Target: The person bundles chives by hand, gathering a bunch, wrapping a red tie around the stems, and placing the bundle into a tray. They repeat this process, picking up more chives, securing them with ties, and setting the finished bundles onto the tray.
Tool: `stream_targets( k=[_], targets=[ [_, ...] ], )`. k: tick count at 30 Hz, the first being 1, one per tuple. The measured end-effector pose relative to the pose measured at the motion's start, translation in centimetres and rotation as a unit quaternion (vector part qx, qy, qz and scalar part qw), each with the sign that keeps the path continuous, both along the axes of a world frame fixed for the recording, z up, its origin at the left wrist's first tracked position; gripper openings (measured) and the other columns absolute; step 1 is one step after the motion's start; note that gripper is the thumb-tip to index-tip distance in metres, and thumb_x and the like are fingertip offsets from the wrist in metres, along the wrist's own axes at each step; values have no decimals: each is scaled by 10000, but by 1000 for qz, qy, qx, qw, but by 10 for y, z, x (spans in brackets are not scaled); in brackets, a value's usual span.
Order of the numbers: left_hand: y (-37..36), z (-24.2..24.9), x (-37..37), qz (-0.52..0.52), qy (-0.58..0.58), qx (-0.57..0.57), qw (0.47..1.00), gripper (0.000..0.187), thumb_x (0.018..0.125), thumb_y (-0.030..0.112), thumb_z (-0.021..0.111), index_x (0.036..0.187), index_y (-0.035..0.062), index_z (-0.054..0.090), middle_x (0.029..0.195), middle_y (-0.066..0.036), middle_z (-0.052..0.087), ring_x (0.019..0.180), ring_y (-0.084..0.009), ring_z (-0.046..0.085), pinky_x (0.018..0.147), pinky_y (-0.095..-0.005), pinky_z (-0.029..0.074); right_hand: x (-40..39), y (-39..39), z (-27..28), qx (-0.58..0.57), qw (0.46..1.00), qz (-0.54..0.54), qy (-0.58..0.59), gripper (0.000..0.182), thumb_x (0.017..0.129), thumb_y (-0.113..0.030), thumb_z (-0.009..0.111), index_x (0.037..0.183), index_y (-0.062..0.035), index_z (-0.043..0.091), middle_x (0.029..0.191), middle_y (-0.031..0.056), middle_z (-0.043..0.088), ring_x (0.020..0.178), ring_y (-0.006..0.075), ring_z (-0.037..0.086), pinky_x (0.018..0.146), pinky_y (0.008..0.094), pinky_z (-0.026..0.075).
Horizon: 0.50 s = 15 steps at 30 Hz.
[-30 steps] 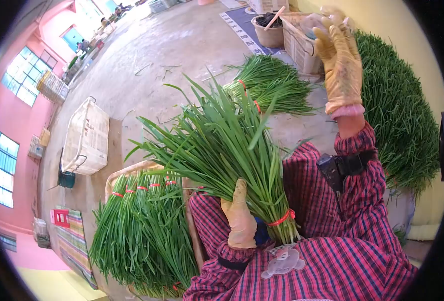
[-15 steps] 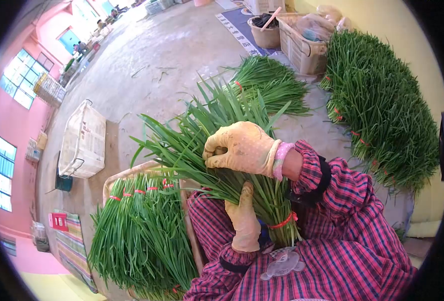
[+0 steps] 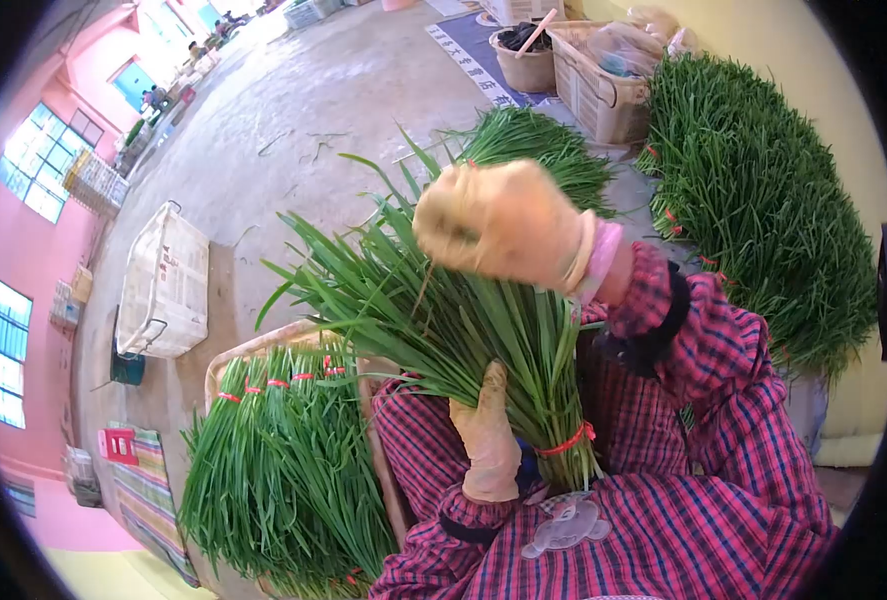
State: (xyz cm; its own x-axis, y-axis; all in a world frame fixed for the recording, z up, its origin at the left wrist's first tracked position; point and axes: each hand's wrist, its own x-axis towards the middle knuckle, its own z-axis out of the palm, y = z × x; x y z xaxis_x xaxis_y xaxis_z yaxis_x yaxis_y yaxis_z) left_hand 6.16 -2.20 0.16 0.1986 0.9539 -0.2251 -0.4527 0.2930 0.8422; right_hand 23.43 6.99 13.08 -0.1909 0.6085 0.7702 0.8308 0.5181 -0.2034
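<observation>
A thick bunch of garlic chives (image 3: 443,340) rests upright against my lap, its leaves fanned to the upper left. A red tie (image 3: 566,440) circles it near the stem ends. My left hand (image 3: 488,445), in a soiled cream glove, is closed on the bunch, thumb over the leaves; its other fingers are hidden behind them. Above the leaves is my right hand (image 3: 508,225), gloved too, its fingers pinched and a little blurred by motion. A thin brownish leaf (image 3: 423,292) hangs beneath those fingertips and appears to be held in them.
Left of my knees stands a crate (image 3: 388,470) packed with tied chives (image 3: 288,460). More chives lie on the floor ahead (image 3: 553,150) and in a long pile (image 3: 763,210) along the right wall. A white crate (image 3: 168,285), a bucket (image 3: 525,68) and a basket (image 3: 598,95) stand farther off.
My right hand has risen up and slightly right, away from the leaves, and a thin brownish leaf now shows below its fingers. My left hand and the bunch stay in place.
</observation>
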Motion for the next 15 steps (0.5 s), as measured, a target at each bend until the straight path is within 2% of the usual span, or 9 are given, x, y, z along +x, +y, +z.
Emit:
stream_targets(
  k=[1, 3, 4, 6, 7, 9, 11, 13, 15],
  targets=[
    [1, 0, -1, 0, 4, 2, 1000, 410, 927, 77, 644, 1318, 23, 533, 1219, -45, 626, 1041, -172, 605, 951, -329, 478, 10, 1, 6, 31, 999, -17, 25, 165, 848, -231, 671, 861, -70, 640, 758, 108, 657, 689, 292, 670, 627, 383, 545],
    [4, -3, -5, 13, 7, -17, 1000, 415, 931, 86, 641, 1323, 15, 527, 1241, -57, 613, 1067, -180, 598, 961, -343, 479, 35, -13, 14, -78, 968, -69, 227, 264, 878, -236, 686, 1048, -37, 653, 954, 130, 685, 826, 255, 683, 742, 347, 549],
    [7, -2, -8, 25, 9, -38, 999, 420, 935, 96, 637, 1329, 6, 520, 1263, -70, 599, 1094, -188, 591, 970, -356, 480, 47, -21, 6, -77, 969, -68, 226, 264, 878, -236, 686, 1048, -37, 653, 954, 130, 685, 826, 255, 683, 742, 347, 549],
    [16, 9, -14, 29, -28, -59, 997, 421, 939, 128, 638, 1326, 6, 523, 1262, -74, 602, 1103, -200, 593, 972, -366, 483, 74, -34, -21, 35, 955, -203, 213, 442, 901, -210, 688, 1274, -11, 559, 1218, 150, 612, 1045, 229, 635, 893, 332, 516],
    [22, 13, -17, 32, -64, -83, 994, 424, 944, 160, 638, 1322, 6, 526, 1261, -79, 605, 1112, -211, 595, 974, -376, 486, 76, -47, -35, 35, 955, -203, 212, 442, 901, -210, 688, 1274, -11, 559, 1218, 150, 612, 1045, 229, 635, 893, 332, 516],
    [35, 7, -22, 45, -48, -81, 995, 405, 994, 265, 556, 1337, 50, 535, 1284, -93, 615, 1114, -260, 624, 955, -423, 517, 57, -86, -68, -131, 893, -114, 415, 608, 909, -229, 696, 1401, 15, 432, 1392, 172, 482, 1232, 244, 533, 1020, 362, 452],
    [43, 9, -21, 50, -81, -90, 991, 409, 1011, 298, 513, 1343, 61, 535, 1303, -82, 607, 1145, -263, 608, 986, -439, 496, 34, -123, -85, -306, 841, 8, 447, 700, 909, -256, 705, 1448, 25, 359, 1389, 191, 487, 1288, 243, 499, 1056, 379, 428],
    [42, 20, -16, 39, -90, -86, 991, 419, 1011, 320, 503, 1342, 65, 537, 1303, -79, 609, 1149, -262, 604, 997, -440, 486, -3, -139, -77, -454, 728, 89, 506, 909, 859, -346, 754, 1497, 45, 238, 1408, 225, 473, 1292, 271, 505, 1063, 374, 422],
    [41, 30, -9, 23, -102, -81, 991, 430, 1012, 343, 492, 1341, 70, 539, 1302, -75, 612, 1154, -261, 601, 1009, -440, 476, -29, -150, -72, -511, 785, 41, 348, 1112, 794, -417, 797, 1526, 53, 104, 1397, 289, 472, 1273, 317, 527, 1059, 355, 422]
  ],
)
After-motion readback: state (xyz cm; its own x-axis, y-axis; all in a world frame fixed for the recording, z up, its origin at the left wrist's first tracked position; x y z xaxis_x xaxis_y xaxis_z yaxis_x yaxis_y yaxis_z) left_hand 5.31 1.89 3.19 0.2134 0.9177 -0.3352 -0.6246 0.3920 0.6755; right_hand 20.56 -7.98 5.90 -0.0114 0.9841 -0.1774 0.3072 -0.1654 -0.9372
